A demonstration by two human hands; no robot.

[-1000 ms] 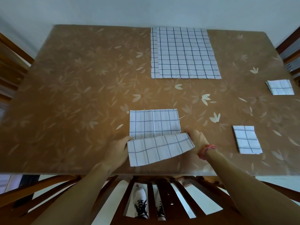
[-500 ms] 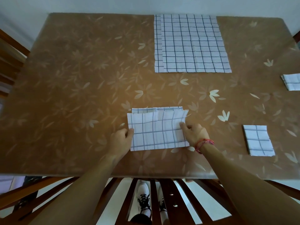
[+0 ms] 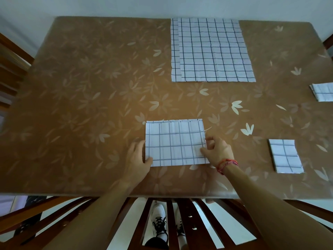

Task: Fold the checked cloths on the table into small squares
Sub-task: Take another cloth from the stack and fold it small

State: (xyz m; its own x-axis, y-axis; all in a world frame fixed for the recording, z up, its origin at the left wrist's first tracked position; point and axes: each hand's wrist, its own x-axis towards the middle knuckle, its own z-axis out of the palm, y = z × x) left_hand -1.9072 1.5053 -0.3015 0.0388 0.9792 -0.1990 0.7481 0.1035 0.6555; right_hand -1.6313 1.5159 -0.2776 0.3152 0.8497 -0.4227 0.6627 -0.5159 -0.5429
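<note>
A white checked cloth (image 3: 175,143), folded into a rectangle, lies flat near the table's front edge. My left hand (image 3: 137,159) rests at its left edge with the thumb on the lower left corner. My right hand (image 3: 217,150) pinches the right edge near the lower right corner. At the back of the table lies a stack of unfolded checked cloths (image 3: 210,50). A small folded square (image 3: 284,156) sits to the right, and another folded square (image 3: 323,92) is cut off by the right border.
The brown table (image 3: 90,105) has a leaf-patterned cover. A wooden chair back (image 3: 180,222) stands just below the front edge, with my shoes visible through its slats. More wooden chairs (image 3: 10,65) stand at the left and far right.
The near half of the cloth was lifted and laid over the far half, so the cloth now lies doubled and flat. Both hands moved forward with it and now sit at its side edges.
</note>
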